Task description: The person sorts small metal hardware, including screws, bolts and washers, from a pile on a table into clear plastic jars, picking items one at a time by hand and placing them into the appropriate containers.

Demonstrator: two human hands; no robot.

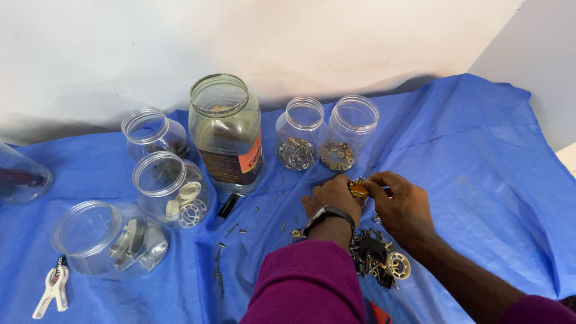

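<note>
Landmark = big glass jar (225, 129), upright at the back of the blue cloth (480, 156) covering the tabletop.

Far left of it: white clamp (53, 290) lying near the front edge, a clear jar (108, 237) tipped on its side w/ grey metal bits inside. Just left of the big jar: two upright clear jars, the front one (172, 189) holding white plastic rings, the rear one (153, 132) w/ dark contents, can't tell what.

In front of the big jar: loose nails & screws (231, 240) scattered on the cloth.

Right of it: two small upright jars touching, one w/ silver screws (300, 135), one w/ washers (348, 132).

In front of those: left hand (333, 198), watch on wrist, and right hand (401, 207) meet on a small brass piece (358, 189). Fingers of both hands pinch it closed, lifted just above the cloth. Below the hands, a mixed hardware pile (375, 255) w/ a cream ring.

Step, as I judge it: sorting, piece picked & being checked. Next move calls for matching it to a jar, prob. a short reach to an open mouth, keeping the pinch till over it.
</note>
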